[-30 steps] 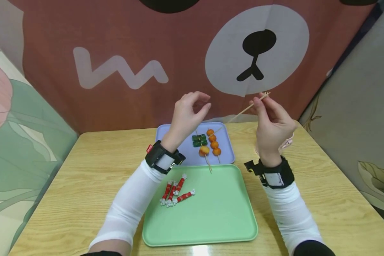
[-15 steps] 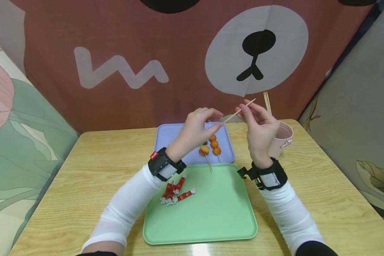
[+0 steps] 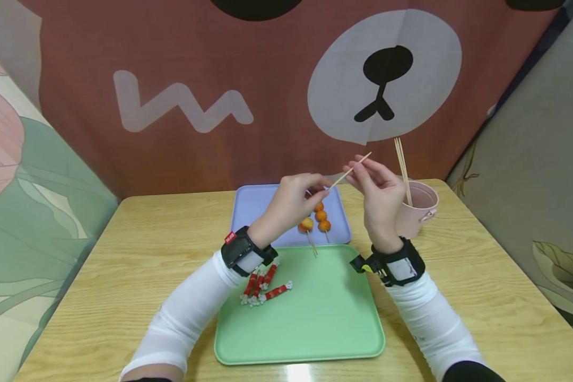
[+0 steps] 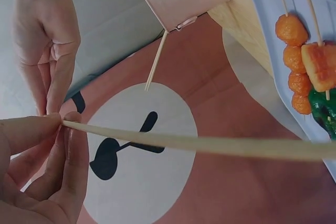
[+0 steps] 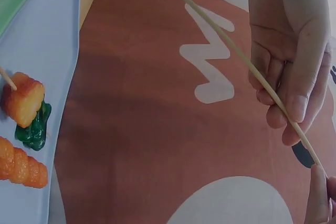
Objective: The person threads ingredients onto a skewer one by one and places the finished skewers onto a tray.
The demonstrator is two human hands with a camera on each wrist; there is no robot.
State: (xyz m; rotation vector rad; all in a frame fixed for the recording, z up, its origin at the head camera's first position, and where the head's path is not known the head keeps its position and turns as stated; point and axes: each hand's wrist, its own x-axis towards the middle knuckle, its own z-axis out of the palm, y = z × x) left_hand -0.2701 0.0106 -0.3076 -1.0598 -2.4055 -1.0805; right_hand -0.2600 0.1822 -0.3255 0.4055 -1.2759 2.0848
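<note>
My left hand (image 3: 298,199) pinches a thin wooden skewer (image 3: 347,172) between thumb and fingers, above the blue tray (image 3: 248,204). Farther along it, my right hand (image 3: 382,201) also pinches the skewer, and a short end sticks out past those fingertips. The bare skewer (image 4: 184,143) slants across the left wrist view. On the blue tray lie a skewer of orange balls (image 3: 321,215), a skewer with a golden chunk (image 3: 305,225) and dark green pieces (image 5: 34,127). In the head view the left hand mostly hides the green pieces.
A green tray (image 3: 315,329) sits nearest me, with several small red rods with white ends (image 3: 274,292) at its upper left. Behind the right hand stands a pink bucket (image 3: 413,217) holding several skewers (image 3: 402,164). A printed cloth (image 3: 181,159) backs the wooden table (image 3: 162,233).
My right hand has moved left and down with the skewer, uncovering the pink bucket. My left hand, earlier holding nothing, has moved right and taken hold of the skewer.
</note>
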